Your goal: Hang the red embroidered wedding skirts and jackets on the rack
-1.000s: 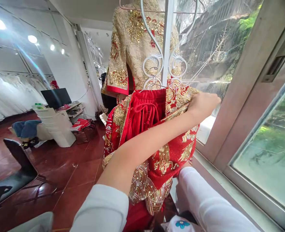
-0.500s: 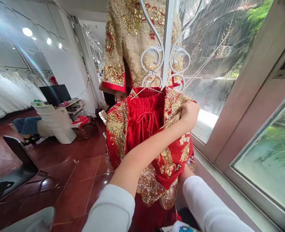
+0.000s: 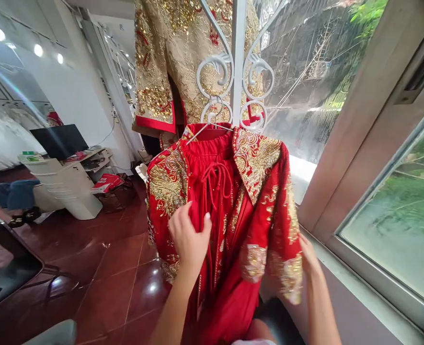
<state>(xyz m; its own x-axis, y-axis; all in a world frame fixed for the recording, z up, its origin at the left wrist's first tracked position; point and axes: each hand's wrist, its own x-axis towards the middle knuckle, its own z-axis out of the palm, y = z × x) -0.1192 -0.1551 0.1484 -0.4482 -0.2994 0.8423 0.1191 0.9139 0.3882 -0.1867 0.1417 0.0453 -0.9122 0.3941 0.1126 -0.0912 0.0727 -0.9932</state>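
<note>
A red garment with gold embroidery hangs on a hanger from a white scrolled metal stand. My left hand rests on its left front panel, fingers pressed against the red cloth near the drawstring. My right hand is at the lower right, behind the gold-trimmed sleeve cuff, its fingers partly hidden by the fabric. A gold embroidered jacket hangs above on the same stand.
A large window and its sill run along the right. On the red tiled floor to the left stand a white desk with a monitor and a black chair. White gowns hang far left.
My left hand came down from the garment's right shoulder to its left front panel. The red jacket now hangs open and straight. My right hand emerged beside the sleeve cuff.
</note>
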